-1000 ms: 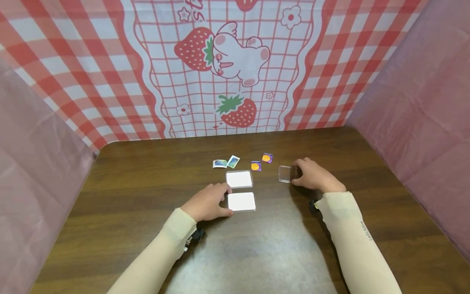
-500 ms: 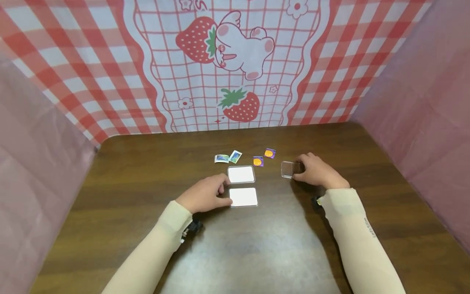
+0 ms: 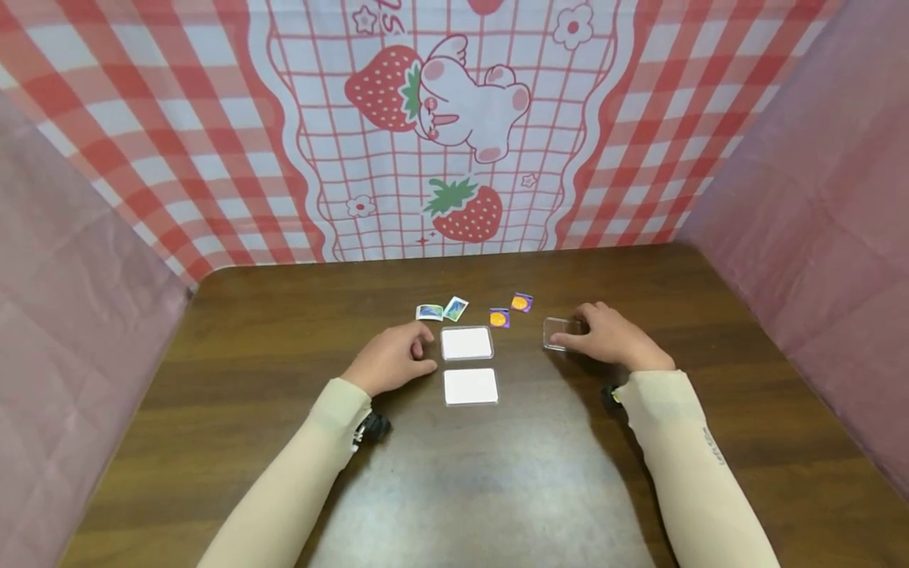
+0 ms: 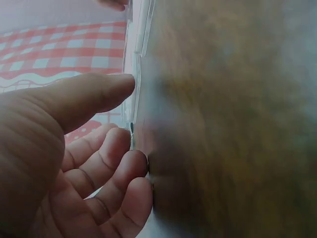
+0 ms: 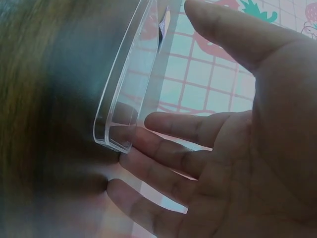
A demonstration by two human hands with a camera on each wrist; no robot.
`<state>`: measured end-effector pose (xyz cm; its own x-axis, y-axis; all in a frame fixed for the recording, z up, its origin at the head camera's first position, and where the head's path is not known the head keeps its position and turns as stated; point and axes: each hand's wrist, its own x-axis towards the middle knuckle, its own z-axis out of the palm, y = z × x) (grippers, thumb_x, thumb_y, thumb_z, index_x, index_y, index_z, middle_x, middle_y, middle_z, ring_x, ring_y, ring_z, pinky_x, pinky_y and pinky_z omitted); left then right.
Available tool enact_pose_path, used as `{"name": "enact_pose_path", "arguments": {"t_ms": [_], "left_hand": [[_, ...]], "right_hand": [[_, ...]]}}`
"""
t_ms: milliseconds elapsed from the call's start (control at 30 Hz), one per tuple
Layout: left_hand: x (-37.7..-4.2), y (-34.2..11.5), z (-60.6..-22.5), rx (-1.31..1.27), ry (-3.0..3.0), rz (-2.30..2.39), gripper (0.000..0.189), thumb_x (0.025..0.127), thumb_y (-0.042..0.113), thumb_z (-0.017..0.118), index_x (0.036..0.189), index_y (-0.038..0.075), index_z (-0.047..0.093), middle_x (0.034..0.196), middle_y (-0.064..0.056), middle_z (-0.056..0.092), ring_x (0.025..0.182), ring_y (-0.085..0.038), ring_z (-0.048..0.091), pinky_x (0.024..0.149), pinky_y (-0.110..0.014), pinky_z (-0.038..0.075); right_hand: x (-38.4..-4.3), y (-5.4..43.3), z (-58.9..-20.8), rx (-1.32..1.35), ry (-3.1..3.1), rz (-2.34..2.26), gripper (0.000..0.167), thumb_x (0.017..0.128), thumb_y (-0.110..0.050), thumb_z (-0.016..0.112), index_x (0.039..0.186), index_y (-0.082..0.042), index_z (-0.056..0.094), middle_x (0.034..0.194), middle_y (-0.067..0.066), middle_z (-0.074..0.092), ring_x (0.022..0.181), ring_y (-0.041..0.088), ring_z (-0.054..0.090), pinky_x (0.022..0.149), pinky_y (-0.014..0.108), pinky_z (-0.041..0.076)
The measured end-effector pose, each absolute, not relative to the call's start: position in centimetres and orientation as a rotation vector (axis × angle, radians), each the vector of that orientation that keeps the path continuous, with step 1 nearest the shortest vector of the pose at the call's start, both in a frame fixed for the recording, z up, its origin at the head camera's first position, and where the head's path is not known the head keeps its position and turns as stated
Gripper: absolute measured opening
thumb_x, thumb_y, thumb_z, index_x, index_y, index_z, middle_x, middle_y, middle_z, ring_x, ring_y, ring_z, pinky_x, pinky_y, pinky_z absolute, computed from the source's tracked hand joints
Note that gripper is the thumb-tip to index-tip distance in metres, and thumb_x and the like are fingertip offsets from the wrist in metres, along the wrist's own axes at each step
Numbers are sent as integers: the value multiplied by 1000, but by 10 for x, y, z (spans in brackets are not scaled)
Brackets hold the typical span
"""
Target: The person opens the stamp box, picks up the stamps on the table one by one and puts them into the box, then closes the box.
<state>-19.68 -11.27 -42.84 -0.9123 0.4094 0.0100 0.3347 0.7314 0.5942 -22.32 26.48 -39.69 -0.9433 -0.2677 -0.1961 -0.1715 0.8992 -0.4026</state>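
Note:
On the table, my left hand [image 3: 390,359] rests with fingertips down beside the left edge of a clear-rimmed case with a white insert [image 3: 466,343]. Its thumb and fingers stand apart and hold nothing. A second white case [image 3: 471,386] lies just nearer. Further right, my right hand [image 3: 611,339] is at a clear, shallow plastic case [image 3: 554,326]. In the right wrist view the fingers reach the end of this clear case [image 5: 130,84], while the thumb [image 5: 228,34] is raised away from it.
Behind the white cases lie two small blue-green picture cards [image 3: 429,312] and two purple squares with orange discs [image 3: 499,318]. A red checked strawberry cloth [image 3: 461,213] hangs along the table's back edge, with pink cloth [image 3: 795,213] at the sides.
My left hand has come off the nearer white case and shifted back and left. The right thumb has lifted from the clear case's near edge to over it.

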Motion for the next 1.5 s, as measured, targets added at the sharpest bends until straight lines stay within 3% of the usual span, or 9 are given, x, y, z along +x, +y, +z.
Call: {"name": "enact_pose_path", "arguments": {"t_ms": [400,600,767,1067,1300,1500], "left_hand": [[-208,-109,-427,530,2710,914,54,88,32,83,132,8,62,89,0,63,78,-16,57,80,-37,49],[-212,-109,-422,516,2680,908,55,89,33,83,133,9,62,90,-2,62,78,-17,56,77,-36,48],[-214,-109,-420,495,2664,890,59,89,32,83,139,10,59,92,-4,63,78,-18,56,76,-36,48],[-216,-103,-422,497,2665,868,61,89,33,83,142,14,58,90,-3,64,77,-18,58,71,-34,48],[-217,-101,-424,471,2671,876,60,90,33,82,142,14,58,89,-3,63,76,-18,57,68,-33,46],[-217,-98,-425,487,2672,859,60,90,34,82,142,15,58,88,-2,63,75,-17,57,68,-33,46]], "right_hand": [[-225,259,-388,-267,2890,-550,76,95,-58,67,133,6,57,127,26,57,112,39,58,92,60,48],[-225,238,-384,-387,3017,-566,58,94,-45,74,127,1,65,120,19,63,108,35,63,90,58,51],[-222,200,-388,-583,3027,-517,46,91,-38,80,119,-4,70,112,11,67,97,26,66,82,50,54],[-221,148,-394,-902,2882,-392,49,88,-33,84,126,-6,68,119,9,63,103,21,60,86,42,54],[-225,134,-395,-943,2828,-350,61,86,-33,86,134,-2,64,125,11,63,108,24,59,91,41,53],[-227,133,-404,-906,2816,-318,61,87,-31,85,136,-3,62,125,11,63,109,24,60,91,43,52]]}}
